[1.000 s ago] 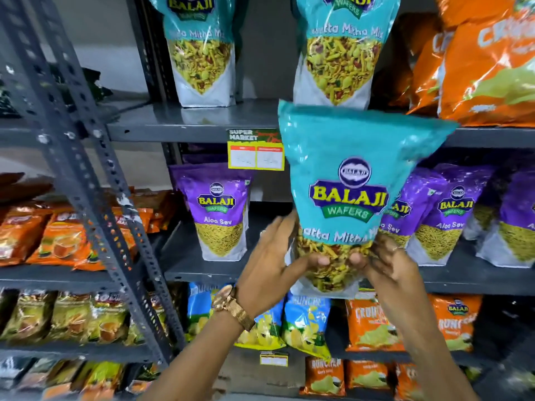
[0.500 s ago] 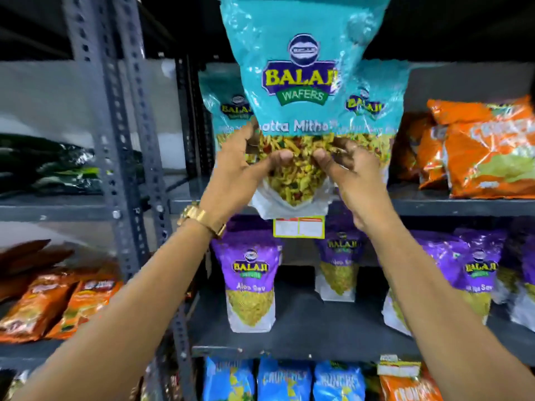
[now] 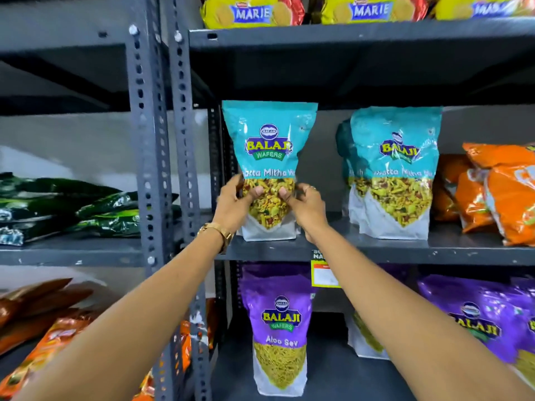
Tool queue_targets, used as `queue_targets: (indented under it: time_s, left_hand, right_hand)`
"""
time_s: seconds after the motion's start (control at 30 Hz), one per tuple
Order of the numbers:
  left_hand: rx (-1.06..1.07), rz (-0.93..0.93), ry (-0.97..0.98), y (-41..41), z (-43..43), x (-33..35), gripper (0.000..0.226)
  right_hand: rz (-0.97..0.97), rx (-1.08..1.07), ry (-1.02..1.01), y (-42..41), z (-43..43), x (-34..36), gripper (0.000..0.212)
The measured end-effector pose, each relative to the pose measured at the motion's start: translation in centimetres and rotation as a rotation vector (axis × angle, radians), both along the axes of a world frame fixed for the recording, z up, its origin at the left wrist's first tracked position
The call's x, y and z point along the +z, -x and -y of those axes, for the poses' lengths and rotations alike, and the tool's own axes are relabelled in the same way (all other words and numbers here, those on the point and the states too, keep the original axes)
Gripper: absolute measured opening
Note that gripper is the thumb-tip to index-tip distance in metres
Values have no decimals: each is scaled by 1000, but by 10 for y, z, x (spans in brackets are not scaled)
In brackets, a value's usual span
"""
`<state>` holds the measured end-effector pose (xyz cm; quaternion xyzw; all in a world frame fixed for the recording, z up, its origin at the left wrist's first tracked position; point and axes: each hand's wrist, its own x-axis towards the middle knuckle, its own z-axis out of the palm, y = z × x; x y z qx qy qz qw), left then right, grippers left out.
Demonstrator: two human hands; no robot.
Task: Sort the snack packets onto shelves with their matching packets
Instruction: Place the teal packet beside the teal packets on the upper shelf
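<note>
- While both hands grip it, the teal Khatta Mitha packet (image 3: 269, 157) stands upright at the left end of the grey middle shelf (image 3: 376, 250), its white base on or just above the shelf board; the contact itself is hard to make out.
- Left hand (image 3: 236, 202): fingers curled round the packet's left edge, thumb pressed on its clear window. A gold wristwatch (image 3: 217, 231) sits on that wrist.
- Right hand (image 3: 304, 204): fingers wrapped round the right edge, thumb on the front, so the packet is clamped between the two hands.
- Matching teal packets (image 3: 393, 175) stand on the same shelf to the right, apart from the held one.
- Orange packets (image 3: 498, 195) lie further right.
- Purple Aloo Sev packets (image 3: 279, 328) stand on the shelf below.
- Yellow Marie biscuit packs (image 3: 252, 11) fill the top shelf.
</note>
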<state>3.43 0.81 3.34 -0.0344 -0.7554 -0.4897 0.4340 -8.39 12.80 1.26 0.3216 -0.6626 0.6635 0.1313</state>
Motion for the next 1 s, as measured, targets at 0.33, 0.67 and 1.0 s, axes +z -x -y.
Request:
queue_targets:
  time_s: [0.33,0.67,1.0]
  left_hand:
    - [28,39,-19,14,7,-4,44]
    - [30,57,18,23,3,-4,47]
    - [287,-243,122,13,-19,-12,66]
  right_hand:
    - [48,-153,-24,-1,14,6,57]
    - [27,-189,-91,-1,8,8,56]
    - [-52,-128,-64,-43,-28,9,54]
